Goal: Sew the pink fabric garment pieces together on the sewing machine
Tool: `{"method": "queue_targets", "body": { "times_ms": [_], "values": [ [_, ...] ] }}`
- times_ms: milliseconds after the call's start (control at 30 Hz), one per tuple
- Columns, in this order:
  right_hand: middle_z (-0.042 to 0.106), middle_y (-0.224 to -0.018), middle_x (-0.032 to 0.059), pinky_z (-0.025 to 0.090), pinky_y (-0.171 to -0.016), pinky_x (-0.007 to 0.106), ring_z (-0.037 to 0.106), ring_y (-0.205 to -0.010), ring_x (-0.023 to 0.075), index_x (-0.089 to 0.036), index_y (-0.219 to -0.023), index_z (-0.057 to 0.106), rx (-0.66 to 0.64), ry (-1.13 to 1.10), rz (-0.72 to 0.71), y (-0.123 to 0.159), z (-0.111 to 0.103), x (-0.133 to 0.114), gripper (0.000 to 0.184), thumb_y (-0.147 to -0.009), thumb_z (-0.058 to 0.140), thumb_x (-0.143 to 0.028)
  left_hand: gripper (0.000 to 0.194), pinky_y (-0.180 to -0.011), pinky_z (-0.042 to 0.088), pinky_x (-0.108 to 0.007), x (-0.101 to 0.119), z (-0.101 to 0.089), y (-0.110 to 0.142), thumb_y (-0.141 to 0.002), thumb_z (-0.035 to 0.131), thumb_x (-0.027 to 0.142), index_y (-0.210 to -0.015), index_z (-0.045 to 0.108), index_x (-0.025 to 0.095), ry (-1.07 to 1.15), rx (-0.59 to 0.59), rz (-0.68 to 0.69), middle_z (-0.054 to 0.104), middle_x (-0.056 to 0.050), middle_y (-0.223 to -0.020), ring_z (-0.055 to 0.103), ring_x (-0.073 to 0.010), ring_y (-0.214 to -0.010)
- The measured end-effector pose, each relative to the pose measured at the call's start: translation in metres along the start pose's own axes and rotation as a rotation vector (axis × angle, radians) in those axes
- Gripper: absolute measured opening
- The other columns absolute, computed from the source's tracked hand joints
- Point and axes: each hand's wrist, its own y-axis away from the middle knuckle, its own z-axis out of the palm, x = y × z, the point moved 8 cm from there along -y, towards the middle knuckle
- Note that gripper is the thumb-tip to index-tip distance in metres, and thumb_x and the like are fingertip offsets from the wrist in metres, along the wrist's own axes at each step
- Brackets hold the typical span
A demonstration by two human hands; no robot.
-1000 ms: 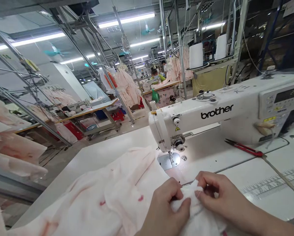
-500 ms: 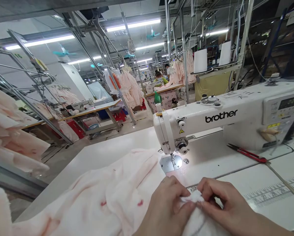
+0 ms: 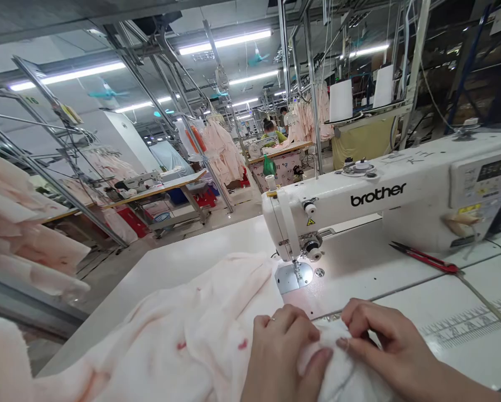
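A pale pink, fluffy fabric piece with small red marks spreads over the left of the sewing table and down toward me. My left hand is closed on the white edge of this fabric, thumb against bent fingers. Close beside it, my right hand pinches the same edge between thumb and fingers. Both hands are in front of the white sewing machine, nearer to me than its needle plate. The fabric's far edge reaches the plate's left side. Some of the fabric under my hands is hidden.
Red-handled thread snips lie on the table right of the needle, with a cord attached. White thread cones stand on a rack behind. Pink garments hang at the left. A person sits at a far table.
My hands have moved slightly apart along the fabric edge, and the left fingers have spread over the cloth. More of the white cloth shows between them. The view has shifted slightly.
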Motion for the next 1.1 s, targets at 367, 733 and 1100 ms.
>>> {"method": "queue_targets", "body": {
  "times_ms": [367,733,1100],
  "values": [
    [0.051,-0.068,-0.0018,0.037,-0.054,0.020,0.048,-0.061,0.0109,-0.019,-0.062,0.040,-0.007,0.014,-0.077,-0.002,-0.001,-0.014,0.020,-0.074,0.050,-0.008,0.014,-0.071,0.038,-0.033,0.000,-0.004,-0.004,-0.062,0.053,0.010,-0.059,0.042,0.018,0.159,-0.026,-0.032,0.055,0.001,-0.065,0.050,-0.0181,-0.073],
    [0.050,-0.071,-0.0017,0.037,-0.054,0.019,0.047,-0.063,0.0104,-0.020,-0.065,0.041,0.019,-0.072,0.100,-0.001,0.004,-0.001,0.015,-0.074,0.050,-0.012,0.010,-0.076,0.036,-0.029,-0.011,0.009,-0.008,-0.078,0.052,0.026,-0.074,0.056,0.018,0.442,-0.180,-0.075,0.054,-0.002,-0.077,0.050,-0.0183,-0.083],
    [0.044,-0.056,-0.0056,0.037,-0.037,0.018,0.040,-0.041,0.0067,-0.015,-0.079,0.058,-0.409,-0.058,0.639,-0.007,0.018,0.020,0.017,-0.071,0.059,-0.031,0.009,-0.064,0.033,-0.024,-0.011,0.021,-0.005,-0.076,0.048,0.020,-0.072,0.055,0.016,0.386,-0.247,-0.164,0.050,0.001,-0.072,0.047,-0.0136,-0.070]
  ]
}}
